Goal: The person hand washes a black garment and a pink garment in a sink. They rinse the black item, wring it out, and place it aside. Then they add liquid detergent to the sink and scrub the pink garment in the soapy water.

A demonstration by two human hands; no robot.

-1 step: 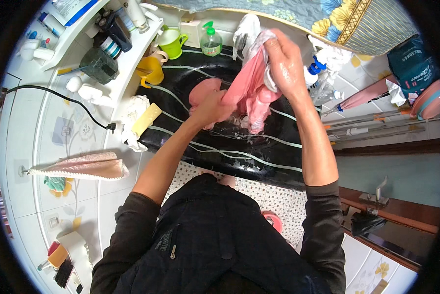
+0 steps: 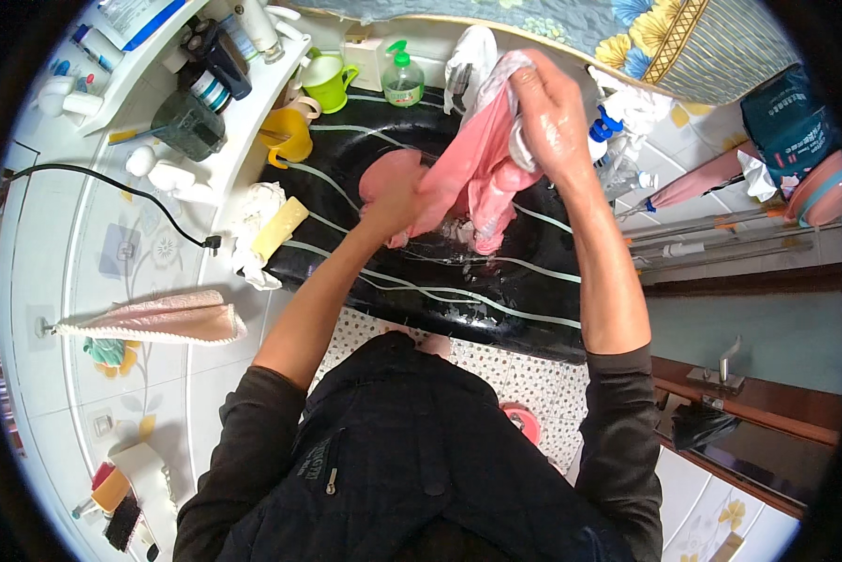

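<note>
A wet pink cloth point(image 2: 468, 155) with a pale edge is stretched between my hands above a black sink point(image 2: 421, 300) with white wavy lines. My left hand point(image 2: 400, 201) is closed around its left part, low over the basin. Higher and to the right, my right hand point(image 2: 550, 117) grips the pale upper edge, with the fingers wrapped in folds. The lower folds hang toward the drain area, where a little water glints. A rounded pink piece point(image 2: 390, 173) shows just behind my left hand; whether it belongs to the cloth I cannot tell.
Behind the sink stand a green pump bottle point(image 2: 403, 80), a green cup point(image 2: 328, 84) and a yellow cup point(image 2: 286, 137). A yellow bar point(image 2: 280, 229) lies at the left rim. A white shelf point(image 2: 261, 89) with bottles juts in at left; a blue-topped bottle point(image 2: 603, 131) stands right.
My right hand has risen slightly, and my left hand has shifted a little left. The cloth between them is drawn somewhat longer.
</note>
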